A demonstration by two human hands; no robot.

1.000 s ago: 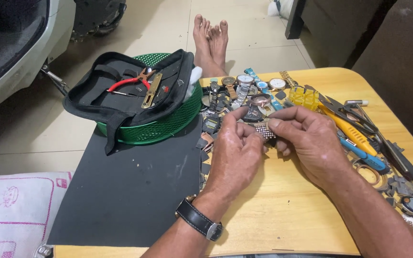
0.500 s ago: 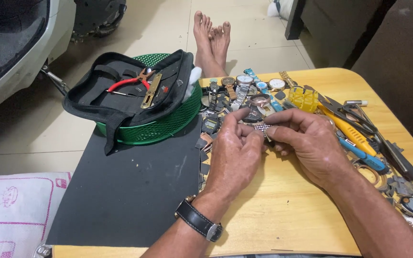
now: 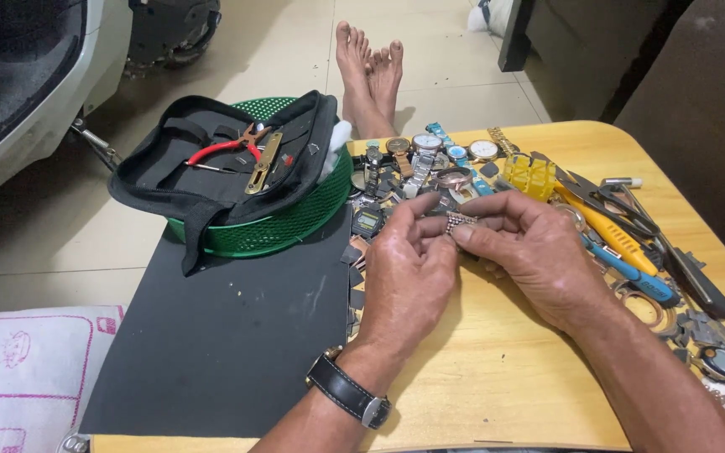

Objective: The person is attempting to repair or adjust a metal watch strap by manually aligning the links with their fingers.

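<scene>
left hand (image 3: 409,273), right hand (image 3: 530,252), fingertips pinched together

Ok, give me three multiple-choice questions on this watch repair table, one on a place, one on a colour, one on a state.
1. Where do the red-handled pliers lie?
A. in the black pouch on the basket
B. on the floor
C. on the black mat

2. What colour is the basket?
A. blue
B. green
C. white

3. The small metal band piece is:
A. lying on the table
B. inside the basket
C. pinched between both hands

Answers: 1 A, the pliers sit in the open pouch; 2 B, its mesh wall is green; 3 C, the left hand and right hand hold it with their fingers.
</scene>
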